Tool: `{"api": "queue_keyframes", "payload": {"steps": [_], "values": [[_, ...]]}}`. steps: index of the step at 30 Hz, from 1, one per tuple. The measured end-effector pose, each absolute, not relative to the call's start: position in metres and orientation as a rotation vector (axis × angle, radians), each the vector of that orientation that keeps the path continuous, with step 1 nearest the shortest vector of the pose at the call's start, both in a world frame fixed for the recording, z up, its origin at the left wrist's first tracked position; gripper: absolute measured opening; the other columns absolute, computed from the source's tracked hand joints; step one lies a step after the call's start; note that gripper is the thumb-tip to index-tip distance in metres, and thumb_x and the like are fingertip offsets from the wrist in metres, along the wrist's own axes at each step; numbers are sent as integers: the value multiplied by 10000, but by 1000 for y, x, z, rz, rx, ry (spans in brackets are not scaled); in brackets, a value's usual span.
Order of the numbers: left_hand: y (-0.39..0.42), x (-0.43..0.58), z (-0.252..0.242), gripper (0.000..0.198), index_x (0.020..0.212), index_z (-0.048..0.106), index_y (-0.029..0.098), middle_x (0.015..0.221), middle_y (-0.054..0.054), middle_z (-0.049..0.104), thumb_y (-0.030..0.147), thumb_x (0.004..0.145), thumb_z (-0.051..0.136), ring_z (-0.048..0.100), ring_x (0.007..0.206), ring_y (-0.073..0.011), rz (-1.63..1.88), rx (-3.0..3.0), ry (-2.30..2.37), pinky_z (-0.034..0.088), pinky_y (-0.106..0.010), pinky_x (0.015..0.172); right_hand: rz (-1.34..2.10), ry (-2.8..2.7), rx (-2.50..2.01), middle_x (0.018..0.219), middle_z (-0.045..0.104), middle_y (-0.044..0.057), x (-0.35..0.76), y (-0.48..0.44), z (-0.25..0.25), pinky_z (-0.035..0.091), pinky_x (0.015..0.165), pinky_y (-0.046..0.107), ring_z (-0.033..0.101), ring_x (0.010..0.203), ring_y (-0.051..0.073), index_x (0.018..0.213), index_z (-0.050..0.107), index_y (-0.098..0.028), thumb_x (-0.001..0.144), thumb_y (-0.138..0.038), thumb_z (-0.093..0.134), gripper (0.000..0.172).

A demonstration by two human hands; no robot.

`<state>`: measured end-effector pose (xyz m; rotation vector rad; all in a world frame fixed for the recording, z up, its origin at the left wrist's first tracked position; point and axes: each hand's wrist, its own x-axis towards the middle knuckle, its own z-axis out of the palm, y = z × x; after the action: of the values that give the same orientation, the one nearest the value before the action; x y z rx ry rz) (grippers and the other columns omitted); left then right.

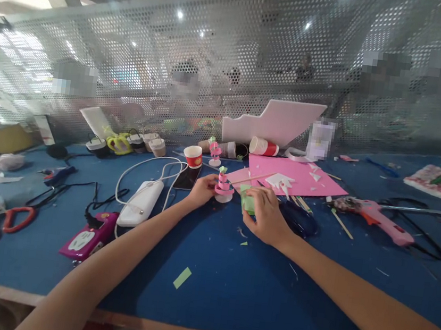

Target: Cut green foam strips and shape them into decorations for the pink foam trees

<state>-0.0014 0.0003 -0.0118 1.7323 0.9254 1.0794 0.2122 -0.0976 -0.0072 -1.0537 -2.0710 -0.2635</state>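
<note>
My left hand [202, 191] is closed on the side of a small tiered craft model [223, 191], which has pink paper bands, a white round base and a green tip. The model stands upright on the blue table. Just to its right, my right hand [266, 214] has its fingers curled over a piece of light green paper [247, 200]; the fingers cover part of it. Behind stands a similar pink and white model [214, 152]. A green paper strip [182, 277] lies nearer the front edge, and a tiny green scrap [244, 243] lies below my right hand.
Pink sheet [303, 176] with white scraps lies at the back. At right is a pink glue gun [386, 222]. To the left are a white power bank [141, 203], a purple device [90, 234] and scissors [19, 219]. A paper cup [193, 157] stands behind my left hand; a perforated metal screen [142, 80] borders the table.
</note>
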Motion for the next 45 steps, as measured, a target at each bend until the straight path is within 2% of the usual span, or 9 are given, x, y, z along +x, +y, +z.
{"api": "queue_keyframes", "payload": {"steps": [7,12,17,27,31,37,45], "values": [[5,-4,-18,378,1013,616,127,766,-37,707,169,642,676,667,773,-180,1063,1851,931,519,-286,729,-194,-2288,-964,1120,601,88,210,-105,-2,196,1069,537,428,1132,309,1064,491,-165,803,-257,510,278],[6,-2,-17,382,1010,617,128,790,-46,709,149,632,668,674,760,-176,1062,1863,959,533,-289,723,-87,-2365,-985,1162,607,44,207,-106,-2,194,1071,528,404,1181,309,1048,508,-196,825,-297,495,245],[6,-2,-18,357,996,615,130,790,-39,699,129,641,650,672,769,-172,1066,1905,971,535,-269,695,-48,-2396,-1001,1155,618,38,208,-106,-1,125,1080,561,416,1182,318,1027,521,-213,833,-325,488,226],[4,-2,-18,338,993,635,132,829,-51,700,119,655,626,659,876,-196,1089,2041,1001,533,-265,709,-3,-2392,-1026,1138,626,41,208,-105,-3,175,1060,562,426,1159,328,1022,519,-218,831,-328,496,222],[4,-2,-19,367,1015,634,135,809,-45,703,117,648,629,663,846,-190,1071,2025,1008,531,-269,714,-14,-2383,-1039,1121,625,52,208,-104,-4,180,1054,567,428,1159,324,1025,518,-219,836,-332,495,221],[3,-1,-17,354,1003,628,129,807,-48,709,120,649,618,670,809,-186,1051,2006,1016,531,-274,715,-3,-2376,-1046,1106,620,56,208,-104,-5,255,1022,548,425,1167,314,1048,514,-225,833,-331,501,240],[3,0,-16,356,962,631,125,824,-47,706,52,621,561,663,802,-171,1058,2036,1028,524,-250,687,-18,-2360,-1032,1074,628,59,207,-103,-5,232,1027,570,437,1156,309,1055,519,-234,830,-321,510,241]]}}
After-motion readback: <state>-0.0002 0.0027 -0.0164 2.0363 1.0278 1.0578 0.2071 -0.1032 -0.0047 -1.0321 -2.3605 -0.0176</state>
